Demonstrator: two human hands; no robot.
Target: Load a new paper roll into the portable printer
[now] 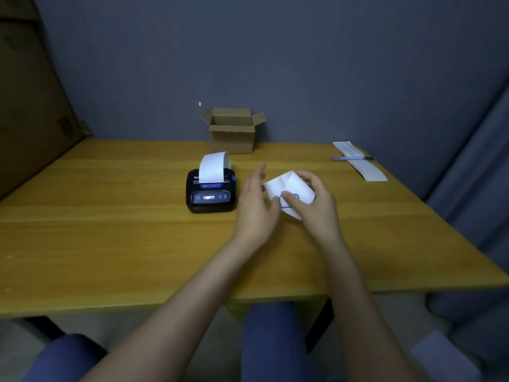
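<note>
Pinching a white paper piece [292, 188] with a blue mark, the right hand [316, 205] has a narrow grip while the left hand [256, 205] steadies it, fingers spread. Printer [210, 190] sits just left on the counter [110, 230], paper strip [213, 168] curling out.

Table [110, 216]: smooth yellow wood, slight sheen. Printer [210, 193]: glossy black plastic. Box [232, 132]: matt brown cardboard. Paper strip [213, 166]: smooth white.

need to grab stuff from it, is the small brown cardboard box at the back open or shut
Open: the small brown cardboard box has its top flaps standing up and splayed outward. Its contents cannot be seen.
</note>
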